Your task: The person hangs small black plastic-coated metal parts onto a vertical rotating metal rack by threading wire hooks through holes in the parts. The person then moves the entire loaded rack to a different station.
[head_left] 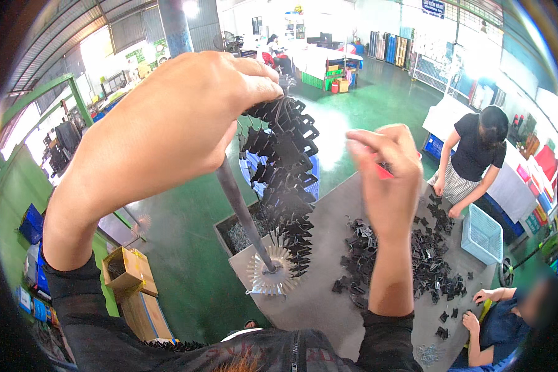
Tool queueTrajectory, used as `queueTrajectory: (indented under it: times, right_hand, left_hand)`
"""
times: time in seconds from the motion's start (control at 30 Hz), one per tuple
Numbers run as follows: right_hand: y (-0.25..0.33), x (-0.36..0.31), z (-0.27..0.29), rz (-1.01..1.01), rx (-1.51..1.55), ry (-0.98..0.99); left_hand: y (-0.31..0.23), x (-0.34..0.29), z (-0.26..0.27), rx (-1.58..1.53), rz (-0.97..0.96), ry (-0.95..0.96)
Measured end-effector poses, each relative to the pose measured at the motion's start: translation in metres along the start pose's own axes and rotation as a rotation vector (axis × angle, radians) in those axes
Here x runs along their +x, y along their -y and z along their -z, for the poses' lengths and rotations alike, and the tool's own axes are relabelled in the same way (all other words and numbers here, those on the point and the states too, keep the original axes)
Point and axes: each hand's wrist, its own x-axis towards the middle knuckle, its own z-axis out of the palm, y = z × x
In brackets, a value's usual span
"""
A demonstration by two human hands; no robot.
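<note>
My left hand (pixel 195 108) reaches across to the top of a hanging rack, its fingers closed round the upper end, where wire hooks gather. The rack has a grey metal rod (pixel 245 211) and a round base with a fringe of pale prongs (pixel 268 273). Small black clip-like parts (pixel 285 155) hang in dense rows down its right side. My right hand (pixel 387 167), slightly blurred, is raised to the right of the rack, apart from it. Its fingers are curled in a pinch; what they hold, if anything, I cannot make out. Something red shows between them.
Loose black parts (pixel 403 260) lie heaped on the grey table (pixel 316 297). A light-blue basket (pixel 482 234) stands at its right edge. Two co-workers (pixel 477 149) handle parts on the right. Cardboard boxes (pixel 130 273) stand on the green floor at left; a tray of metal pieces (pixel 239 234) sits behind the base.
</note>
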Motion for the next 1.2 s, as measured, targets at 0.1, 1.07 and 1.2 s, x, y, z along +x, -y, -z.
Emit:
queueTrajectory:
  times: [0.1,1.07,1.2]
  right_hand:
    - [0.041,0.006,-0.022,0.075,0.097,-0.022]
    - [0.040,0.020,-0.024,-0.077,0.354,0.061]
    - [0.037,0.023,-0.033,0.072,0.363,0.075]
  left_hand:
    - [-0.008,0.002,0.004,0.040,0.012,0.044]
    - [-0.006,0.001,0.002,-0.061,-0.096,-0.022]
    - [-0.012,0.008,0.009,0.073,-0.027,0.127]
